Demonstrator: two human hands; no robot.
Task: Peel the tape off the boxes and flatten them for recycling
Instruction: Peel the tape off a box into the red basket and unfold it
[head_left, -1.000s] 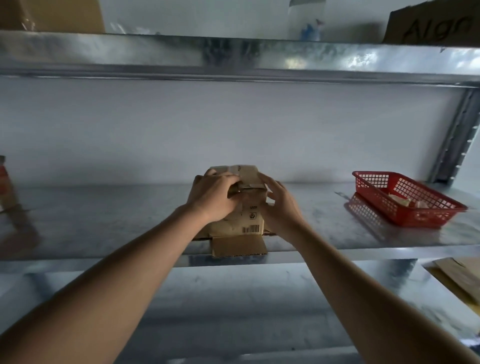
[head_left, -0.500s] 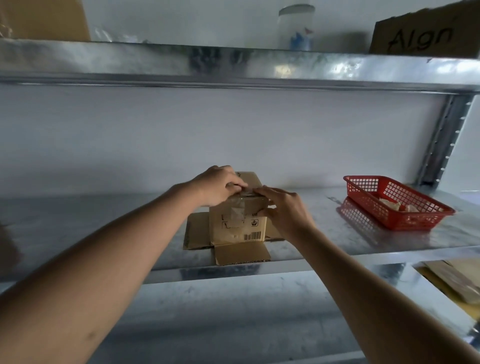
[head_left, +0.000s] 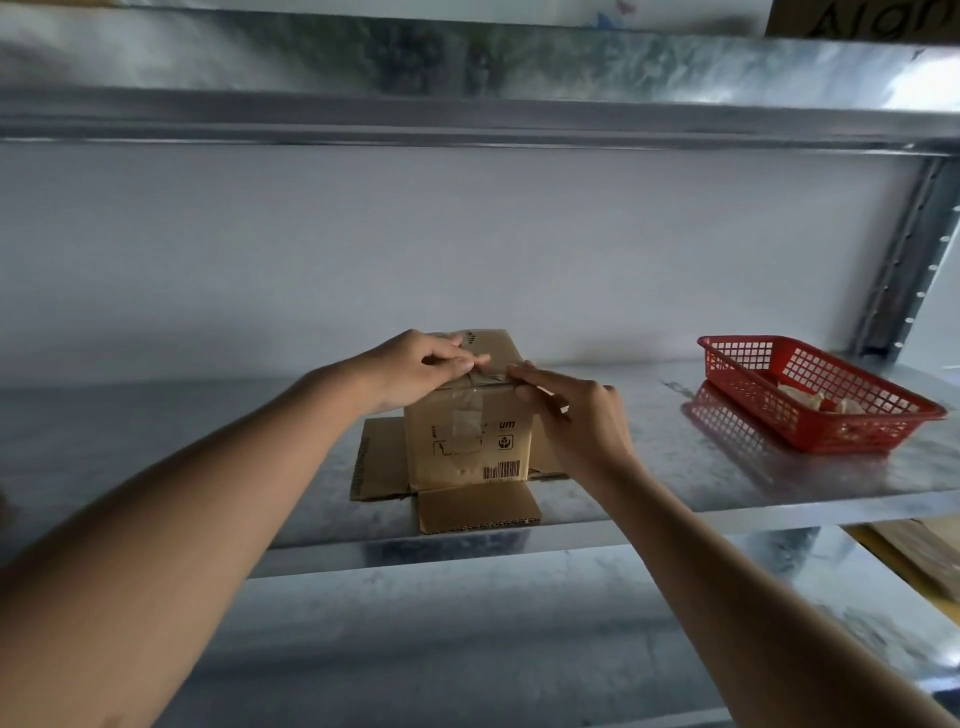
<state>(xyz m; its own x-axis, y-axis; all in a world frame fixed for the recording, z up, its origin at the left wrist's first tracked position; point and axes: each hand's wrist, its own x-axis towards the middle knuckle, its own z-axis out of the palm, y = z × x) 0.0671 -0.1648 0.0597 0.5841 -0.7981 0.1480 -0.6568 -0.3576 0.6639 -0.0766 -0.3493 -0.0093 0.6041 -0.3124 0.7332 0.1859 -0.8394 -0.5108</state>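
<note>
A small brown cardboard box (head_left: 470, 452) stands on the metal shelf (head_left: 675, 467), its bottom flaps splayed flat around it. Clear tape (head_left: 465, 418) runs over its top front edge and down the front face. My left hand (head_left: 415, 369) sits on the top left of the box, fingers curled over the top edge and holding it. My right hand (head_left: 576, 415) is at the top right corner, its fingertips pinching at the tape along that edge. The two hands' fingertips almost meet.
A red plastic basket (head_left: 831, 444) with crumpled scraps (head_left: 810, 400) sits on the shelf to the right. An upper metal shelf (head_left: 467, 67) hangs close overhead, with a perforated upright post (head_left: 904, 260) at the right. Flat cardboard (head_left: 924, 556) lies on the level below, at the right.
My hands moved from the sides of the box up to its top front edge. The view shifted a little, and the front face and its tape show more fully.
</note>
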